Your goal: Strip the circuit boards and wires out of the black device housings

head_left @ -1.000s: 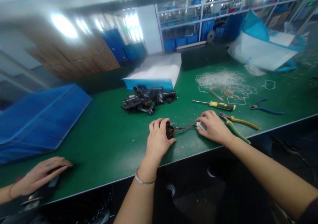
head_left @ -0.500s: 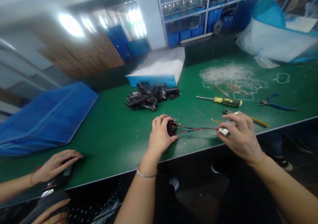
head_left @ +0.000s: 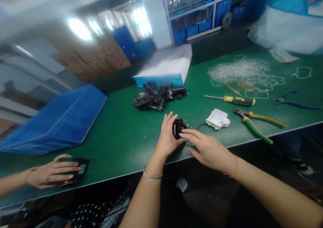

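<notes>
My left hand curls around a small black plastic housing near the table's front edge, thumb at the near side and fingers at the far side. Red and yellow wires show on that housing. My right hand is open, its fingers stretched out over the housing's right side and the thumb apart below; whether the fingertips touch a wire I cannot tell. Beyond it a white plastic case lies on the table, with red and dark wires running from it toward the housing, partly hidden by my right hand.
Green-and-yellow cutting pliers, a yellow-black screwdriver and blue-handled pliers lie right. Behind are tangled white wires and a pile of black parts. A blue bin and another person's hand on a black device are left.
My right hand has let go of the white case, which lies on the table, and has moved left to the black housing. The other person's hand has shifted onto a black device.
</notes>
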Tool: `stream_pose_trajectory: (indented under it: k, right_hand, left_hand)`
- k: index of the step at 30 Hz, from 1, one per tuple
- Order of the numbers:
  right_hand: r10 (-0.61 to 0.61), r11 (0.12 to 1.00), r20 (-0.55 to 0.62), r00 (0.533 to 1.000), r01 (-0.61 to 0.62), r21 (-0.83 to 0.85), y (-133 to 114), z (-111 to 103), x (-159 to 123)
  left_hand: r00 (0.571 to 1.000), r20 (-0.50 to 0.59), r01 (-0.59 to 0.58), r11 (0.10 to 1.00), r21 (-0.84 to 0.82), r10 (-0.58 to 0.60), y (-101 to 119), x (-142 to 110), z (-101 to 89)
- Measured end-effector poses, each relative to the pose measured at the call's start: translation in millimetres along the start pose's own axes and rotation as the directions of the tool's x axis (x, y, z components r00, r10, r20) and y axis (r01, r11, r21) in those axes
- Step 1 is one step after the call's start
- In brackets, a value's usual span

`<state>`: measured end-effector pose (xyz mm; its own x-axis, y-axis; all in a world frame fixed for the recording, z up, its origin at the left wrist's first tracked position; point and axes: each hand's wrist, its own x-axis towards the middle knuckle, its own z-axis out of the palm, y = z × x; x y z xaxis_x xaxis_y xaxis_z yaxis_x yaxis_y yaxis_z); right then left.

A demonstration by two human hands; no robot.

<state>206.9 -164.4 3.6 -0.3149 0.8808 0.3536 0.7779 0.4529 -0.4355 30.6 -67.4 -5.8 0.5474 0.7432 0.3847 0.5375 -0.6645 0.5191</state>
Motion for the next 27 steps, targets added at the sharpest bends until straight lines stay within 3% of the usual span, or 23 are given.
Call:
stream_pose_trajectory:
  k: [2,5,13,17,20,24,27]
  right_hand:
    - [0.072,0.997,0.043,0.996,-0.074,0.037,-7.1,14.2,8.3]
    - [0.18,0.983,0.047,0.983,-0.178,-0.042,-5.7,25.9,18.9]
    - [0.258,0.955,0.13,0.957,-0.233,-0.182,3.6,20.6,26.9]
    - [0.217,0.972,0.108,0.97,-0.205,-0.116,4.9,16.4,22.9]
    - [0.231,0.973,-0.007,0.973,-0.231,-0.007,7.7,9.7,24.7]
    - [0.358,0.931,-0.232,0.904,-0.326,0.165,18.6,9.3,40.5]
    - [0.461,0.866,-0.121,0.879,-0.415,0.28,27.8,20.2,52.6]
  left_hand:
    - [1.0,0.022,-0.005,1.0,-0.03,0.005,-1.1,-0.6,-0.8]
    - [0.999,0.045,-0.018,0.997,-0.071,0.021,-1.8,-0.7,-0.4]
    - [0.999,0.026,-0.038,0.994,-0.104,0.041,-9.6,1.7,2.8]
    - [0.998,0.051,-0.015,0.994,-0.11,0.021,-16.8,3.2,0.9]
    - [0.998,0.051,-0.014,0.991,-0.134,0.021,-18.1,4.7,0.2]
    - [0.999,0.033,-0.029,0.994,-0.102,0.032,-8.7,4.6,1.2]
    - [0.998,0.05,-0.043,0.997,-0.071,0.046,0.5,2.4,2.1]
